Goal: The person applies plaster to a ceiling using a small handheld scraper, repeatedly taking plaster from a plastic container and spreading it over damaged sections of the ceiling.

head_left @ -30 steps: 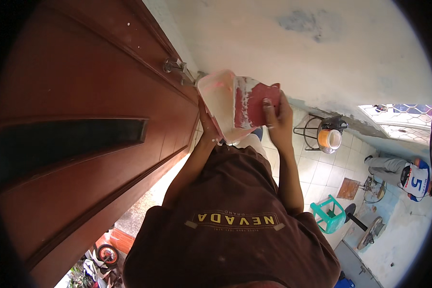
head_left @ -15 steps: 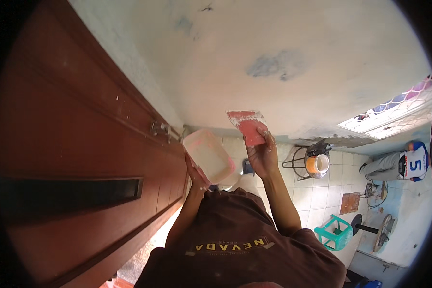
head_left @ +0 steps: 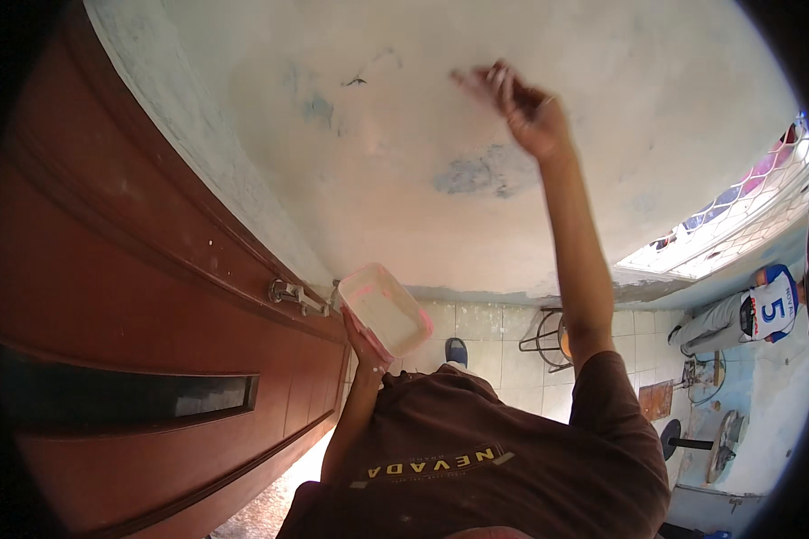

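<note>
My left hand [head_left: 362,344] is closed on the side of a rectangular translucent plastic tub [head_left: 394,310] with pinkish smears round its rim. The tub is tilted beside the door handle, with pale residue on its inside. My right hand [head_left: 532,115] is raised high against the pale, patchy wall [head_left: 368,207], its fingers bent. Between those fingers is the red putty scraper [head_left: 473,83], blurred by motion and seen nearly edge-on. Grey-blue patches and a small dark crack mark the wall near the hand.
A brown wooden door [head_left: 162,296] with a metal handle [head_left: 298,296] stands close on my left. Behind my right arm is a round metal-framed stool [head_left: 541,343]. A barred window [head_left: 719,220] and another person [head_left: 751,310] are at the right.
My right hand has swung up the wall with the scraper, from near the tub's height. The tub in my left hand has shifted slightly lower. My right arm now hides most of the stool.
</note>
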{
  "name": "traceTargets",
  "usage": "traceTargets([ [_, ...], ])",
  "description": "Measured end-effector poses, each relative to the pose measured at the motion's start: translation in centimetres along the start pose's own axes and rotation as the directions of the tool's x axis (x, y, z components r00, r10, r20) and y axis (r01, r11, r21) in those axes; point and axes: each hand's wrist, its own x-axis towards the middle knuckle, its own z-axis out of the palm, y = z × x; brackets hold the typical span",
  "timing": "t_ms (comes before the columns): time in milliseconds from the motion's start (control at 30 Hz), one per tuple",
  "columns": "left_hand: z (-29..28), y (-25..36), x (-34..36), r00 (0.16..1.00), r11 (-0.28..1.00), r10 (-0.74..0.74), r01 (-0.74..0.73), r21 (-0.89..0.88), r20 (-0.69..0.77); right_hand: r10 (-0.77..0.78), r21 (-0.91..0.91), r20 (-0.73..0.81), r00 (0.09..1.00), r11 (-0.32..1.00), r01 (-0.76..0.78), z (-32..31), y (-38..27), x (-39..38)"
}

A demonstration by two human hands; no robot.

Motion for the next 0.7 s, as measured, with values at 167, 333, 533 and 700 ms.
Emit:
traceTargets([
  [167, 0.5, 0.0, 0.9, 1.0, 0.999, -0.001, 0.002, 0.04, -0.015, -0.159, -0.23, 0.363, 0.918, 0.94, 0.254, 10.5, -1.5, -1.8],
  [333, 2.0, 0.9, 0.7, 0.999, 0.997, 0.027, -0.024, 0.07, -0.038, -0.401, -0.438, -0.034, 0.916, 0.83, 0.347, -0.7, 3.0, -5.3],
  [533, 0.5, 2.0, 1.2, 0.997, 0.999, -0.044, 0.044, 0.001, 0.056, -0.345, -0.473, -0.496, 0.797, 0.877, 0.085, -14.5, 4.5, -5.6],
  [700, 0.1, 2.8, 0.9, 0.995, 0.997, -0.083, 0.083, -0.005, 0.055, 0.1, -0.017, -0.086, 0.991, 0.995, -0.102, 0.1, -1.2, -0.1],
])
